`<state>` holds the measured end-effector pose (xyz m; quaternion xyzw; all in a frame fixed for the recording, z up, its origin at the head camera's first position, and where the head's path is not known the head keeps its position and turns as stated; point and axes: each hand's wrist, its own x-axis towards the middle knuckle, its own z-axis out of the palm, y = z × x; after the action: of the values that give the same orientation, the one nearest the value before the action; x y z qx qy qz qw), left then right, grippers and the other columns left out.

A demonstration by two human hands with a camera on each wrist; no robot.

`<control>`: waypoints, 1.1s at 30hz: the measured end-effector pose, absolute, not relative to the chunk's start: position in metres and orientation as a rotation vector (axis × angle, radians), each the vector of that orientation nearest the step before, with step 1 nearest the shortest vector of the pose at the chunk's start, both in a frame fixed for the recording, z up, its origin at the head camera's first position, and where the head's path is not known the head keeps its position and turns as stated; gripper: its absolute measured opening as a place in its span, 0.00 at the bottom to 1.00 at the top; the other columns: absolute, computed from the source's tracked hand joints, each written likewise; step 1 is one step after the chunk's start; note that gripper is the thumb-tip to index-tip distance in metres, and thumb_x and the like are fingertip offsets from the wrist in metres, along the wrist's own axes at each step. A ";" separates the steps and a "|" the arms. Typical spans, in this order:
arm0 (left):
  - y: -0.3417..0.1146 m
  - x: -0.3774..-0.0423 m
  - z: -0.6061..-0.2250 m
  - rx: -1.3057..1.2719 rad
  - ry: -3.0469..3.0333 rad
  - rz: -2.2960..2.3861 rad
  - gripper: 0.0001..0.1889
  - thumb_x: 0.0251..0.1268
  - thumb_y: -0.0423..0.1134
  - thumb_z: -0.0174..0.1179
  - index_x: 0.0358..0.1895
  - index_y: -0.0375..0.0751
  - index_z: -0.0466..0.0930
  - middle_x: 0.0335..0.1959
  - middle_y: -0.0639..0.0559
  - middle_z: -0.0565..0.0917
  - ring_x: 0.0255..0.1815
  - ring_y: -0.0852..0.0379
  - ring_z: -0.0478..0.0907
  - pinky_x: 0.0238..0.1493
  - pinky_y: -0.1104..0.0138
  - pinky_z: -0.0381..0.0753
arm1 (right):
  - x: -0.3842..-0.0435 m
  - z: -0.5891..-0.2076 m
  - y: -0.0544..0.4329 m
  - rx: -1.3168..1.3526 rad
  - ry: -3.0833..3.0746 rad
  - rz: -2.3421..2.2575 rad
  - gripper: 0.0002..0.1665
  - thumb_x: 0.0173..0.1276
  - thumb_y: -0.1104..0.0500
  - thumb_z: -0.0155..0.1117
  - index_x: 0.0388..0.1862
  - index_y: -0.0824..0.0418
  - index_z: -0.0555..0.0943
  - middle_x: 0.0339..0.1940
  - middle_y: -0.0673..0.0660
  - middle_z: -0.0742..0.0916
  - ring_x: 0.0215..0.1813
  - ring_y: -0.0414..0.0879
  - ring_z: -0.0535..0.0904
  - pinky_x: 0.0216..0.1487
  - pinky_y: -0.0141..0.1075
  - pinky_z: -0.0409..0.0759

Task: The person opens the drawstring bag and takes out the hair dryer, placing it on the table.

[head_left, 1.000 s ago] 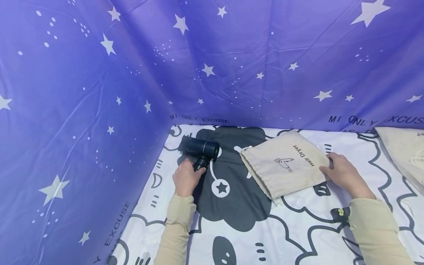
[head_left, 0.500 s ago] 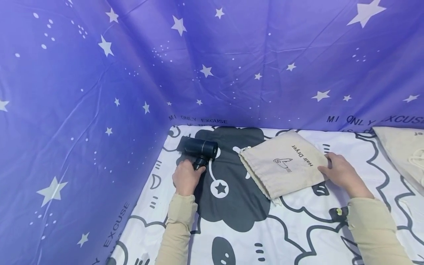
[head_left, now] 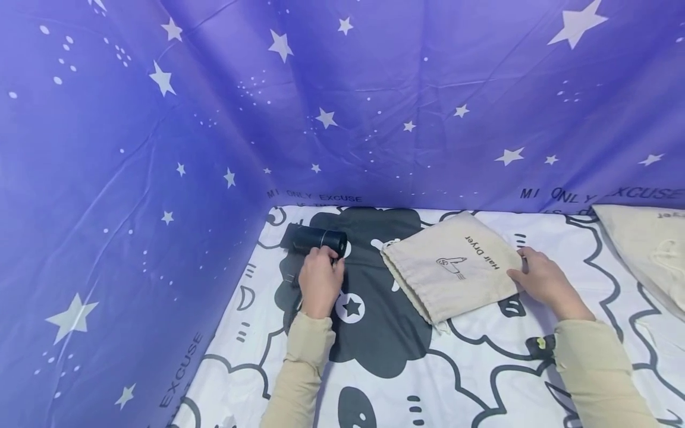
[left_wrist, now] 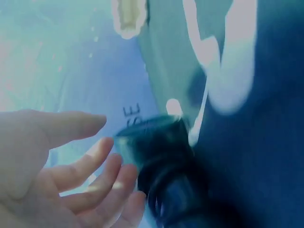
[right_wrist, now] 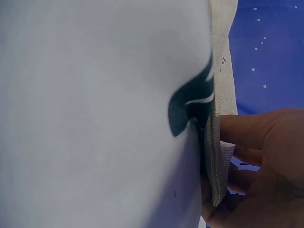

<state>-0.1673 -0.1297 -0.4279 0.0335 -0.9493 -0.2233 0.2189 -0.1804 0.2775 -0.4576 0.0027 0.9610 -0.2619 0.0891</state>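
A black hair dryer [head_left: 306, 237] lies on the patterned cloth [head_left: 385, 386] at left of the head view. Over its handle is my left hand [head_left: 319, 282], hiding most of that part. In the left wrist view the left hand [left_wrist: 90, 166] has its fingers apart and loosely bent beside the dryer [left_wrist: 156, 142], not wrapped round it. A dark cord is looped below the dryer's end there. To the right, a beige drawstring bag [head_left: 455, 279] printed "Hair Dryer" lies flat. My right hand [head_left: 546, 285] pinches its right edge, thumb on top and fingers beneath.
Another beige bag [head_left: 642, 249] with a cord lies at the far right. Purple star-printed curtains [head_left: 374, 101] stand at the back and left, meeting in a corner just beyond the dryer.
My left hand has let go of the dryer's handle and shifted slightly right and up over it. The right hand keeps its hold on the bag. The head view has turned slightly.
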 end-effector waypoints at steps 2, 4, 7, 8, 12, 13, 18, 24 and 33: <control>-0.121 -0.170 -0.431 0.058 -2.655 -0.590 0.07 0.58 0.39 0.70 0.34 0.40 0.83 0.34 0.43 0.82 0.36 0.42 0.82 0.37 0.50 0.80 | -0.181 -0.458 0.276 0.019 2.860 -0.769 0.36 0.70 0.61 0.57 0.64 0.86 0.57 0.54 0.85 0.70 0.58 0.81 0.65 0.59 0.69 0.65; -0.113 -0.172 -0.435 0.041 -2.687 -0.549 0.07 0.59 0.40 0.69 0.35 0.41 0.84 0.34 0.44 0.83 0.36 0.42 0.82 0.38 0.51 0.80 | -0.181 -0.458 0.275 0.024 2.862 -0.767 0.37 0.70 0.61 0.57 0.65 0.86 0.56 0.53 0.84 0.70 0.57 0.80 0.66 0.58 0.69 0.66; -0.103 -0.174 -0.437 0.018 -2.724 -0.545 0.08 0.62 0.42 0.68 0.36 0.41 0.85 0.35 0.45 0.84 0.37 0.43 0.83 0.39 0.52 0.81 | -0.181 -0.458 0.273 0.024 2.864 -0.762 0.37 0.71 0.61 0.57 0.65 0.87 0.56 0.53 0.85 0.70 0.57 0.80 0.66 0.58 0.69 0.66; -0.099 -0.175 -0.437 0.013 -2.737 -0.553 0.08 0.62 0.42 0.67 0.37 0.42 0.85 0.36 0.45 0.84 0.38 0.44 0.83 0.39 0.53 0.81 | -0.181 -0.458 0.272 0.025 2.865 -0.762 0.37 0.71 0.62 0.57 0.65 0.87 0.56 0.53 0.85 0.70 0.57 0.80 0.66 0.59 0.69 0.66; -0.087 -0.179 -0.435 -0.054 -2.781 -0.628 0.11 0.66 0.44 0.64 0.42 0.40 0.86 0.39 0.45 0.86 0.42 0.45 0.84 0.43 0.54 0.82 | -0.180 -0.455 0.270 0.039 2.868 -0.757 0.37 0.71 0.62 0.57 0.66 0.87 0.55 0.55 0.86 0.69 0.59 0.81 0.65 0.59 0.69 0.65; -0.085 -0.181 -0.435 -0.073 -2.790 -0.634 0.11 0.67 0.44 0.64 0.43 0.39 0.86 0.39 0.45 0.86 0.43 0.46 0.84 0.44 0.54 0.82 | -0.179 -0.454 0.270 0.044 2.867 -0.757 0.37 0.71 0.62 0.57 0.66 0.87 0.55 0.55 0.86 0.69 0.59 0.81 0.65 0.59 0.69 0.65; -0.073 -0.185 -0.436 -0.099 -2.855 -0.589 0.15 0.68 0.46 0.62 0.48 0.38 0.86 0.42 0.43 0.85 0.44 0.45 0.84 0.45 0.54 0.82 | -0.179 -0.455 0.271 0.037 2.868 -0.766 0.36 0.71 0.62 0.57 0.66 0.86 0.56 0.55 0.85 0.70 0.59 0.81 0.65 0.60 0.68 0.65; -0.063 -0.186 -0.439 -0.101 -2.860 -0.629 0.16 0.69 0.47 0.60 0.48 0.38 0.86 0.41 0.41 0.85 0.41 0.43 0.84 0.42 0.52 0.82 | -0.180 -0.455 0.270 0.043 2.869 -0.765 0.36 0.71 0.62 0.57 0.66 0.86 0.56 0.54 0.84 0.71 0.58 0.80 0.67 0.59 0.68 0.67; -0.053 -0.187 -0.445 -0.016 -2.856 -0.750 0.17 0.67 0.51 0.62 0.43 0.39 0.86 0.37 0.42 0.85 0.40 0.42 0.84 0.40 0.49 0.82 | -0.179 -0.456 0.269 0.049 2.877 -0.751 0.36 0.72 0.63 0.57 0.66 0.86 0.56 0.55 0.84 0.71 0.59 0.80 0.66 0.59 0.68 0.66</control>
<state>-0.1871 -0.0529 -0.4449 -0.0055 -0.9629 -0.2530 0.0940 -0.1792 0.2693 -0.4558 0.0165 0.9640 -0.2517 0.0839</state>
